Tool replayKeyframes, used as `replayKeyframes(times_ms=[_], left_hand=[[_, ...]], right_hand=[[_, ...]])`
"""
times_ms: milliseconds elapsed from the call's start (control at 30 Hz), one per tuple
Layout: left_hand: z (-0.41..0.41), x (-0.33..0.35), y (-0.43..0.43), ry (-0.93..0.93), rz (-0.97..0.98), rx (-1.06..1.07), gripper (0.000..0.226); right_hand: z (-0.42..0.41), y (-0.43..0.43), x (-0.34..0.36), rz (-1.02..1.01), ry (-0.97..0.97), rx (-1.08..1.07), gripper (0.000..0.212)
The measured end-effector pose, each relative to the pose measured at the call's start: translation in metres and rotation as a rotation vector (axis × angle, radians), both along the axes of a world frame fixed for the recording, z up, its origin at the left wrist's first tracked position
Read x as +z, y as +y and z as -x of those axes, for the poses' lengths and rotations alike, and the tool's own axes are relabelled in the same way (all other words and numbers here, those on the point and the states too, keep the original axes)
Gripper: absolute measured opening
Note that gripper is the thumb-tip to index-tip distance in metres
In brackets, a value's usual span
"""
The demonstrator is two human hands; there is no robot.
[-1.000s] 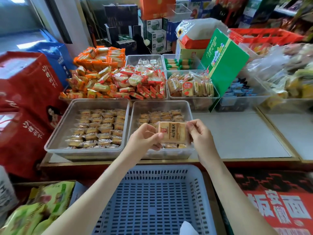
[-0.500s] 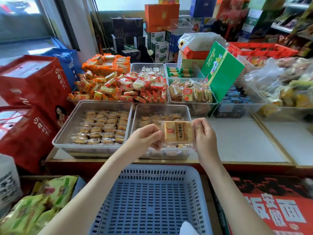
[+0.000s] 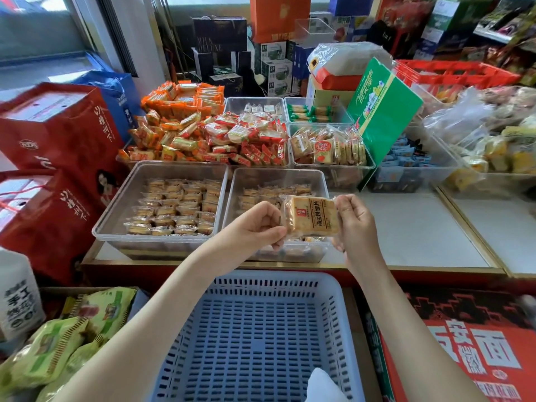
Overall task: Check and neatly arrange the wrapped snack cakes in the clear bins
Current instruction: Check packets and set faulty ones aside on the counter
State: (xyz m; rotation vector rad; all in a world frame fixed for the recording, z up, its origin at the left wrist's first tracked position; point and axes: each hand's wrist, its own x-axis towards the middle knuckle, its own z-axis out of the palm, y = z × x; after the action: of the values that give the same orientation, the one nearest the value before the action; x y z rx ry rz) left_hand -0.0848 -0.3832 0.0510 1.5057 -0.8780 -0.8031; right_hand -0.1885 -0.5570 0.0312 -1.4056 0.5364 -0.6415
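Note:
A wrapped snack cake [image 3: 312, 216], tan with dark print on clear wrap, is held flat above the near right clear bin [image 3: 275, 177]. My left hand [image 3: 256, 224] pinches its left edge and my right hand [image 3: 352, 223] pinches its right edge. That bin holds more of the same cakes, partly hidden behind my hands. The near left clear bin [image 3: 119, 204] holds several cakes laid in neat rows.
A blue slotted basket [image 3: 252, 332] sits below my arms. Behind the near bins are heaps of orange and red snacks [image 3: 208, 134], a bin of crackers [image 3: 327, 147] and a green box [image 3: 383, 105]. Red gift bags [image 3: 55, 146] stand at the left.
The cake has tilted a little, its right end higher, and both hands keep their hold. The camera has lifted slightly, so the shelf sits lower in view.

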Motion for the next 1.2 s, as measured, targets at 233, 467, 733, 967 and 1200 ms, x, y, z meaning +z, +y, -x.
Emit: replayKeyframes(times_ms=[233,467,733,967,1200], left_hand=[[-0.001,-0.007,0.001,0.022,-0.056,0.069,0.011],[0.015,-0.011,-0.020,-0.207,-0.202,0.241,0.046],[0.019,-0.030,-0.030,0.284,0.031,0.321,0.062],[0.002,-0.031,-0.025,0.601,0.268,0.252,0.037],[-0.014,-0.037,-0.021,0.660,0.319,0.183,0.039]], right_hand=[[-0.001,0.000,-0.003,-0.042,0.013,-0.024,0.030],[-0.008,0.012,-0.002,0.315,0.076,-0.042,0.026],[-0.005,0.031,0.003,0.299,-0.110,0.294,0.017],[-0.020,0.013,0.001,0.339,0.148,0.072,0.028],[-0.029,0.005,-0.004,-0.040,0.160,0.152,0.015]])
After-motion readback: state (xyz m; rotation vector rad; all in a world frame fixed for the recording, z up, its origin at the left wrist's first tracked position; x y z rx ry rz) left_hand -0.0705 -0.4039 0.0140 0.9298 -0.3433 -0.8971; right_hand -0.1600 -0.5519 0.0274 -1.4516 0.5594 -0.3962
